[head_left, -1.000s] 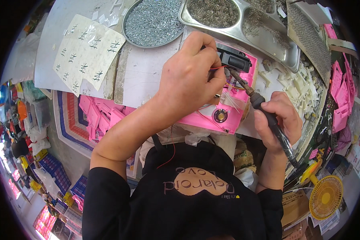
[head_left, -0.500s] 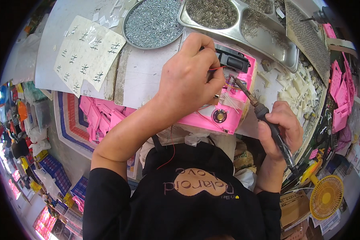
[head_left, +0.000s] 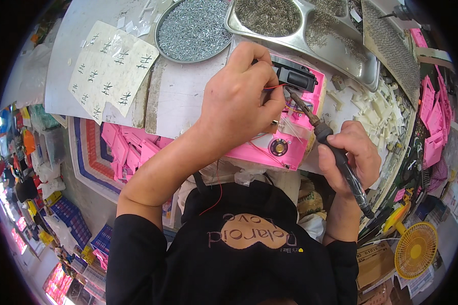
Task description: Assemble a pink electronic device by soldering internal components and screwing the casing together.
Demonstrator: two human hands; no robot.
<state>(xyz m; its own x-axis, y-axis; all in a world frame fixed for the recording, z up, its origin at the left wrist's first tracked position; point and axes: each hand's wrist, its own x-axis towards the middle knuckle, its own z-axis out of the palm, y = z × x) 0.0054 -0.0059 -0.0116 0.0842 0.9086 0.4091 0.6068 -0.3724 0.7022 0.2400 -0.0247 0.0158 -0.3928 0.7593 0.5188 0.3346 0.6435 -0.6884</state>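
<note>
From the head view, we are in the middle of soldering a wire inside a pink plastic housing [head_left: 295, 137] that lies on the counter [head_left: 183, 96], just in front of our chest. Our left hand [head_left: 239, 104] is curled over the housing, its grip narrow, thumb and forefinger pinching a thin red wire [head_left: 273, 87] beside the black rectangular part [head_left: 295, 77] fitted at the far end. Our right hand [head_left: 353, 157] has its grip closed round the dark handle of a soldering iron [head_left: 336, 152], held like a pen, with the tip slanting up and left into the housing close to where the wire is pinched. We cannot tell whether the tip actually touches the joint. A small round speaker [head_left: 279, 147] sits in the near end of the housing.

Beyond it stand a round metal dish of screws [head_left: 196, 28] and a metal tray with compartments of small metal parts [head_left: 300, 35]. A sheet with tally marks [head_left: 112, 71] lies to the left, white plastic pieces [head_left: 381, 112] to the right, more pink housings [head_left: 132, 150] below the counter edge, and a yellow fan [head_left: 416, 250] at lower right.

As we judge it, the next move calls for holding the wire steady against its contact while the tip meets it, keeping our fingers off the hot metal.
</note>
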